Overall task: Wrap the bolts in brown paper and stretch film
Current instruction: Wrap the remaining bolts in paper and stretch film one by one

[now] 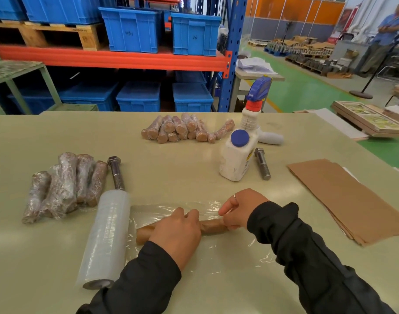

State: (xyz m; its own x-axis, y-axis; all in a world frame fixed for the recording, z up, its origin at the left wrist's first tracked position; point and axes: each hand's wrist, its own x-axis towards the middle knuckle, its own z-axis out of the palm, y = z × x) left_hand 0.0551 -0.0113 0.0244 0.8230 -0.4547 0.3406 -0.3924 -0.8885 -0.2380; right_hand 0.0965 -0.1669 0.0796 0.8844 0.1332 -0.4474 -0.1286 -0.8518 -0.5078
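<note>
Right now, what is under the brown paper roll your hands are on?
A sheet of clear stretch film lies under the brown paper roll, spread on the table. The left hand and right hand cover parts of it.

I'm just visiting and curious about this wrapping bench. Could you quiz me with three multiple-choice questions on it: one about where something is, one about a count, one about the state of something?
1. Where does the stretch film roll lie?
A. Left of the paper-wrapped bolt
B. On the brown paper stack
C. On the shelf

2. How many bare bolts lie on the table?
A. None
B. Two
C. Five

3. What is the paper-wrapped bolt's state?
A. Lying on spread film under both hands
B. Standing upright
C. Inside a crate

Answers: 1 A, the roll lies beside the bolt's left end. 2 B, one bolt by the left bundle, another by the white bottle. 3 A, the left hand and right hand rest on it.
</note>
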